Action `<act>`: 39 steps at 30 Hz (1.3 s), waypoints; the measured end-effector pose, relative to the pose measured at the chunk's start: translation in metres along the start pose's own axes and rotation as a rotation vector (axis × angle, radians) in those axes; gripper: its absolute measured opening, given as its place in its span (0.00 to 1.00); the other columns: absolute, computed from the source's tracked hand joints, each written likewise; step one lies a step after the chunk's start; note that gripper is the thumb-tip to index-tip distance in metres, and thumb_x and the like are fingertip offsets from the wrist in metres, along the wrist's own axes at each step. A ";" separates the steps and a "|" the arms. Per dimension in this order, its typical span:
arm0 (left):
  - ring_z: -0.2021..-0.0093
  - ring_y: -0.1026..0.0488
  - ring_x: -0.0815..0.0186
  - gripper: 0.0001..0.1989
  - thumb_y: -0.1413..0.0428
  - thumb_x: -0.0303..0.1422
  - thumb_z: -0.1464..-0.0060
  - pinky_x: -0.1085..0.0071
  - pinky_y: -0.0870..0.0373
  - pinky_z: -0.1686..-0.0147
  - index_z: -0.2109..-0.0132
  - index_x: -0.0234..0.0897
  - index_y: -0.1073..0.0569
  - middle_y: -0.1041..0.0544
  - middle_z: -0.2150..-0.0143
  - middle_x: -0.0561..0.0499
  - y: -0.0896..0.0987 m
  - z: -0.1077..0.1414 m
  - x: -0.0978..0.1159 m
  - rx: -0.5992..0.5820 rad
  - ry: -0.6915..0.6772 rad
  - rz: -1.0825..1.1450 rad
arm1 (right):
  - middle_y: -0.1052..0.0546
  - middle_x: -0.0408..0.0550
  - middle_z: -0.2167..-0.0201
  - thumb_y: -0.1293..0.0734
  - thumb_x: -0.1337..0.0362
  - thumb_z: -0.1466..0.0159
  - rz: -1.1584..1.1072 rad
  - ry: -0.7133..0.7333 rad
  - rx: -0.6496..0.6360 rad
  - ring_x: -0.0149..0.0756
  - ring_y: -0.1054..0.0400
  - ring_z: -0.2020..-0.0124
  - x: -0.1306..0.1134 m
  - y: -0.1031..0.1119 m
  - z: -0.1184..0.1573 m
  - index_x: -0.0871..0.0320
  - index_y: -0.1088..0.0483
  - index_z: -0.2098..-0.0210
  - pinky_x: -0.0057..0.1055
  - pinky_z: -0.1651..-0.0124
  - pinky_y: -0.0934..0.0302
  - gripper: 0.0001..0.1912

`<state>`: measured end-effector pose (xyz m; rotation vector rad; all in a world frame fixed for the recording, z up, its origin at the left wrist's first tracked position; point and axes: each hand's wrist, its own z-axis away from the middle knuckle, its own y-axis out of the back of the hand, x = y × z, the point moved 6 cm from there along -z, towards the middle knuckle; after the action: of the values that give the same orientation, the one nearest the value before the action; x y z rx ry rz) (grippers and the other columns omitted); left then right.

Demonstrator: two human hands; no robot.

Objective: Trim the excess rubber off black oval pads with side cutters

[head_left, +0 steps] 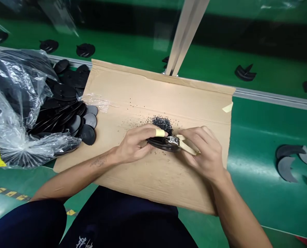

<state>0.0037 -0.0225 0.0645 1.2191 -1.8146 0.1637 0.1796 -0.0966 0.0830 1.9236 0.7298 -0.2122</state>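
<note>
My left hand (136,143) grips a black disc-shaped plastic part (164,146) by its left side, above the cardboard sheet (132,179). Pale yellow tape wraps one of its fingers. In my right hand (204,148) is a pair of cutting pliers (188,146) with cream handles, its metal jaws at the upper edge of the black part. Whether the jaws are closed on anything I cannot tell. Just behind the part lies a heap of small black scraps (161,123), with loose bits scattered around it. The fingertips beneath the part are hidden.
At the left, many black discs (62,93) are piled beside and inside a clear plastic bag (16,103). A metal post (186,34) rises behind the cardboard. Curved black pieces (286,162) lie on the green surface (254,127) at the right.
</note>
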 end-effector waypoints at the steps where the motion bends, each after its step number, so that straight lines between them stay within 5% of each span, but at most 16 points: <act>1: 0.52 0.23 0.66 0.15 0.45 0.23 0.38 0.69 0.22 0.54 0.45 0.34 0.24 0.20 0.53 0.44 0.000 0.000 0.000 0.000 0.003 0.006 | 0.22 0.53 0.59 0.36 0.64 0.26 0.005 0.006 0.005 0.43 0.31 0.64 0.000 0.000 0.000 0.58 0.29 0.50 0.39 0.63 0.39 0.08; 24: 0.57 0.21 0.69 0.14 0.42 0.22 0.38 0.76 0.22 0.58 0.46 0.34 0.22 0.20 0.55 0.44 -0.003 0.002 0.001 -0.046 0.017 0.066 | 0.25 0.44 0.71 0.33 0.71 0.27 0.424 0.164 0.093 0.37 0.38 0.73 -0.016 0.005 0.000 0.54 0.28 0.57 0.37 0.70 0.48 0.05; 30: 0.56 0.20 0.67 0.10 0.43 0.24 0.37 0.73 0.21 0.57 0.50 0.33 0.23 0.19 0.56 0.42 -0.006 -0.002 0.001 -0.096 -0.035 0.090 | 0.26 0.45 0.73 0.36 0.74 0.27 0.214 0.153 0.069 0.37 0.35 0.75 -0.012 0.008 0.000 0.56 0.30 0.58 0.36 0.72 0.46 0.07; 34: 0.57 0.20 0.61 0.11 0.48 0.34 0.33 0.66 0.20 0.54 0.52 0.34 0.25 0.20 0.58 0.44 -0.009 -0.007 -0.006 -0.125 0.065 0.030 | 0.23 0.50 0.63 0.40 0.67 0.24 -0.155 0.163 0.065 0.41 0.27 0.68 -0.004 0.011 -0.006 0.53 0.31 0.53 0.35 0.69 0.37 0.06; 39: 0.59 0.21 0.60 0.13 0.52 0.38 0.31 0.63 0.20 0.60 0.46 0.40 0.29 0.21 0.56 0.47 0.017 -0.023 -0.025 -0.071 0.244 -0.164 | 0.23 0.50 0.65 0.46 0.42 0.24 0.179 -0.020 0.003 0.50 0.27 0.67 0.030 0.004 -0.013 0.53 0.30 0.56 0.41 0.69 0.38 0.24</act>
<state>0.0068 0.0150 0.0655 1.2347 -1.4922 0.1475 0.2043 -0.0747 0.0786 1.9743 0.5405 -0.1212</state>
